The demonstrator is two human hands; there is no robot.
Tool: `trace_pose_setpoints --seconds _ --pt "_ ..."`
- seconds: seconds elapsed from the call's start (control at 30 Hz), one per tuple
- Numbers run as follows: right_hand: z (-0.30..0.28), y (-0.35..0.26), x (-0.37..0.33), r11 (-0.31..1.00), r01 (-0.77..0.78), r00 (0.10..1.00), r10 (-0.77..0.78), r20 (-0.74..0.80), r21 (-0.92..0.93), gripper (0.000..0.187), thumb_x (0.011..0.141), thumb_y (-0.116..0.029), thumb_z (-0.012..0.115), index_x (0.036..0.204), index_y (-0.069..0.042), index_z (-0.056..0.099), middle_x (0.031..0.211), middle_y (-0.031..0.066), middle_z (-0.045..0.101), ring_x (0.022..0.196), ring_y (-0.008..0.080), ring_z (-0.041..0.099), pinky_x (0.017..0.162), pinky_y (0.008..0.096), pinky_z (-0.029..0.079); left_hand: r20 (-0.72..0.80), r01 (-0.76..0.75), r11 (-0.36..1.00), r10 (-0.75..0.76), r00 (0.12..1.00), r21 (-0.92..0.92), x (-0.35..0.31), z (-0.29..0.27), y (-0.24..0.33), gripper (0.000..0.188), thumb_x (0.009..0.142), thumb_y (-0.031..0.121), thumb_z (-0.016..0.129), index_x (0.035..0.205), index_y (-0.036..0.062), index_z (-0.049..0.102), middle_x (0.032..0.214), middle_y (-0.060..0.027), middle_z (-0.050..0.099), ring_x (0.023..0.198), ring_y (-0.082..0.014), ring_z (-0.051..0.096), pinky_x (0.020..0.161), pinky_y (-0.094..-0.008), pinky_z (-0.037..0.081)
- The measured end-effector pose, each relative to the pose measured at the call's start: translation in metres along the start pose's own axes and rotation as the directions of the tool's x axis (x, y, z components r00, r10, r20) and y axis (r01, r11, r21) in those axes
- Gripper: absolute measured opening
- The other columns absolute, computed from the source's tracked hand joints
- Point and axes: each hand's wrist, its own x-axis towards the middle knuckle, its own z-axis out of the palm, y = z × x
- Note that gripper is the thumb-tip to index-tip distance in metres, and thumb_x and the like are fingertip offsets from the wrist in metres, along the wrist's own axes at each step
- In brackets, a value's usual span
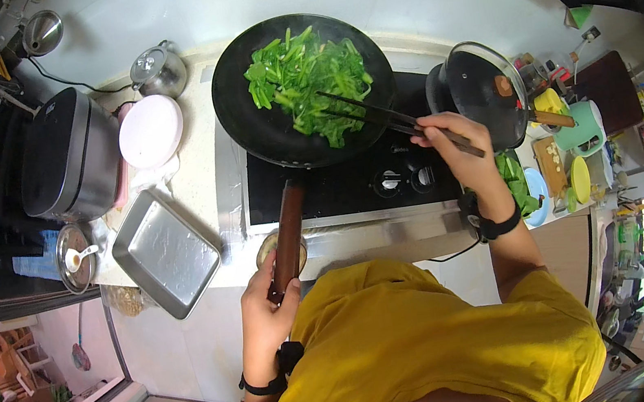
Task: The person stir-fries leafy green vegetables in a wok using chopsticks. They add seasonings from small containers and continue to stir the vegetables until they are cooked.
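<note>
The left hand [271,307] is wrapped tight round the brown wooden handle [287,235] of the black wok [262,123], which sits on the dark cooktop [336,186] — and the wok is piled with chopped green vegetables [310,87] on its far side. The right hand [454,145] is closed on a pair of dark chopsticks [375,111], their tips reaching down into the greens. The two hands are well apart, one at the near edge of the surface [203,176], the other over the right part of the cooktop.

Left of the wok, an empty steel tray [164,252] lies on the surface, a pale pink round lid or plate [151,130] behind it, and a grey rice cooker [69,158] further left. A small steel pot [158,70] stands at the back. To the right — a second dark pan under a glass lid [480,92], just beyond the right hand, and a mint-green jug [584,130] beside it.
</note>
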Motion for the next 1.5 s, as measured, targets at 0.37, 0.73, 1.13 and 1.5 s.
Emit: trace_pose_setpoints --seconds 0.37,0.73,1.13,1.5 --pt "0.014 0.067 0.033 0.943 -0.175 0.9 0.269 -0.344 0.282 0.02 0.091 -0.007 0.054 0.106 0.006 0.058 0.094 0.0142 0.063 0.082 0.0228 0.066 0.075 0.0283 0.055 -0.002 -0.003 0.999 0.003 1.0 -0.039 -0.001 0.002 0.001 0.049 0.078 0.005 0.065 0.123 -0.0046 0.05 0.088 -0.0132 0.06 0.071 -0.0131 0.057 0.06 -0.0228 0.047" --pt "0.048 0.053 0.06 0.793 -0.185 0.942 0.312 -0.125 0.581 0.022 0.091 -0.01 0.056 0.105 0.007 0.058 0.097 0.018 0.063 0.085 0.0275 0.066 0.077 0.0325 0.056 0.043 -0.054 0.997 0.052 0.998 0.055 0.002 0.001 -0.005 0.05 0.082 0.0 0.059 0.129 -0.0028 0.045 0.089 -0.0091 0.06 0.071 -0.0095 0.057 0.059 -0.0219 0.049" --pt "0.038 0.009 0.031 0.999 -0.038 0.994 0.041 -0.105 0.026 0.013 0.087 -0.002 0.059 0.097 0.005 0.064 0.085 0.009 0.065 0.075 0.0129 0.065 0.066 0.0212 0.052 0.067 -0.102 0.988 0.095 0.993 0.111 0.002 -0.002 -0.004 0.049 0.083 -0.003 0.057 0.131 -0.002 0.044 0.093 -0.008 0.059 0.069 -0.0082 0.057 0.056 -0.0214 0.05" --pt "0.068 0.017 0.046 0.998 -0.051 0.998 0.049 0.045 0.047 0.016 0.088 -0.002 0.058 0.101 0.006 0.061 0.092 0.0095 0.064 0.085 0.0161 0.065 0.073 0.0237 0.054 0.037 -0.035 0.995 0.032 0.999 0.09 0.001 -0.002 0.0 0.048 0.079 0.005 0.062 0.124 -0.0049 0.049 0.085 -0.0132 0.058 0.067 -0.0135 0.057 0.058 -0.0239 0.046"
